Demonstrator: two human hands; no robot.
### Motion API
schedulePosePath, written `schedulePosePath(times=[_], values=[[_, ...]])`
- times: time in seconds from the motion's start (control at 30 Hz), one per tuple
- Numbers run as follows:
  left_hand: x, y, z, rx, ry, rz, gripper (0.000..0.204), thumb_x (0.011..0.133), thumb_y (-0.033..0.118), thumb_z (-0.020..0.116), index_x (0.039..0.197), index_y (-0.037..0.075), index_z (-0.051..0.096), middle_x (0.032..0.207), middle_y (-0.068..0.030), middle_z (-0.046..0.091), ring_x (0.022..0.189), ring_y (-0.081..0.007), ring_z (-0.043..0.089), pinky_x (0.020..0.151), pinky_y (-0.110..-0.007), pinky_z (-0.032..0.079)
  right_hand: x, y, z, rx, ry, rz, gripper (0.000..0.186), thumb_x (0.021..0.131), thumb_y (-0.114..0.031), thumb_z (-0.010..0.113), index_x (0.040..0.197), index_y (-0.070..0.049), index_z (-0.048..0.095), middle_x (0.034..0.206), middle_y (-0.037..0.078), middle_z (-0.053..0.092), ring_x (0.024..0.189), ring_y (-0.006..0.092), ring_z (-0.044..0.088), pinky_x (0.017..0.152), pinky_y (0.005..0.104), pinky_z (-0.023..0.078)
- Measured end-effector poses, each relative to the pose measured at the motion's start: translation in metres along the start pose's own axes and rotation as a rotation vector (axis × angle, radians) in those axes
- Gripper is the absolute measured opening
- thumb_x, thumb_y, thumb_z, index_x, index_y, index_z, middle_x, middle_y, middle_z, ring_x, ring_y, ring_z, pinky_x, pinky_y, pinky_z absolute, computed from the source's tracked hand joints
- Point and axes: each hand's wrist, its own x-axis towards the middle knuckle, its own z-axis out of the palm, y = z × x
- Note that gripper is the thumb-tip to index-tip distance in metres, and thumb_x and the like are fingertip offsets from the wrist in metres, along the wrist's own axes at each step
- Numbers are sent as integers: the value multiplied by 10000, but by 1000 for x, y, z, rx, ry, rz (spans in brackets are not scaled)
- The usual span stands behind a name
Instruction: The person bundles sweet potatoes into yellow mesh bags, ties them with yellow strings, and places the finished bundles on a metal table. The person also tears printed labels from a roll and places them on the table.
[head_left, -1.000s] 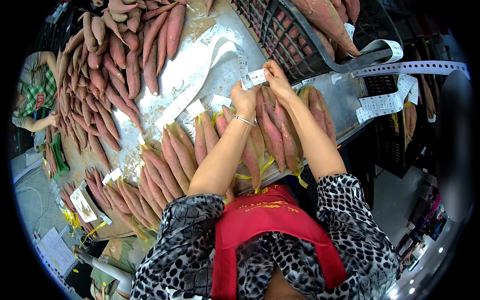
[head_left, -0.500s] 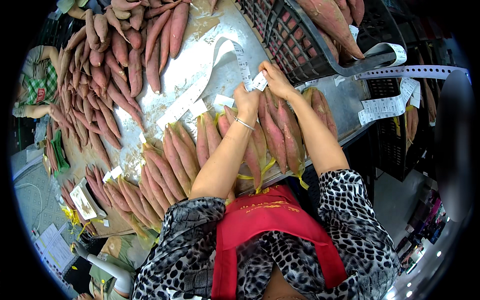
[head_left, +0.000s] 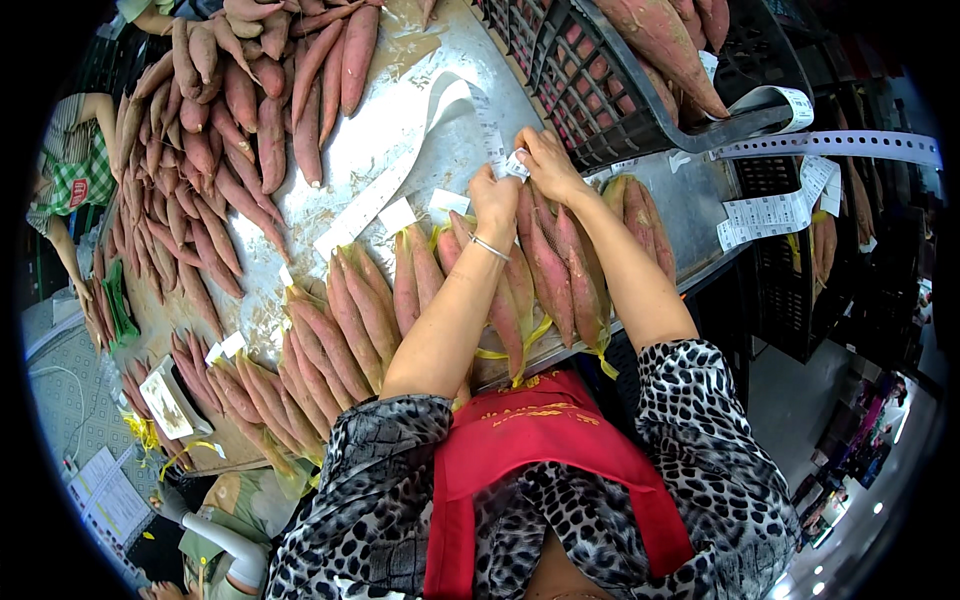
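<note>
Both my hands meet above the top end of a yellow net bag of sweet potatoes (head_left: 560, 270) lying at the table's near edge. Between them is a small white label (head_left: 515, 163), partly covered by fingers. My left hand (head_left: 494, 200) is closed, pinching the label's left side. My right hand (head_left: 548, 168) pinches its right side with thumb and fingertips. Just beyond, a long strip of printed labels (head_left: 375, 200) curls over the metal table, its end close to my left hand. Whether the bag's top is also in my fingers is hidden.
More bagged sweet potatoes (head_left: 355, 300) line the near edge to the left. A heap of loose ones (head_left: 200, 150) covers the far left. A black crate (head_left: 590, 100) stands far right, label strips (head_left: 770, 215) hanging nearby. Another person in a green checked apron (head_left: 82, 185) stands left.
My right hand has come slightly toward my left, and the label between them now looks folded and smaller. At the left, the other person's arm has swung down from the heap toward the table's side.
</note>
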Motion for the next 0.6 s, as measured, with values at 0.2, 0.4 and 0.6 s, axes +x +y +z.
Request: schedulePosePath(times=[0.2,0.4,0.6], values=[[-4,18,3,-58,-30,-83,169,811,1,721,956,-5,635,908,-63,675,777,-139,598,697,-284,475,-1,1,0,23,20,-7,182,900,-133,622,1032,-53,524,1012,163,616,1027,358,530,925,447,397],[-5,10,5,78,0,11,156,799,-45,715,939,-13,654,892,-62,681,754,-136,599,681,-290,478,-1,0,-3,-8,20,13,227,892,-96,633,1089,-51,530,1076,151,571,1052,350,539,913,443,441],[4,12,-7,115,-63,-47,206,907,11,628,1106,-41,639,964,-96,699,842,-199,656,783,-329,516,-4,-18,-2,-25,310,-37,295,879,-48,639,1159,-45,546,1113,157,541,1051,346,579,920,420,466]])
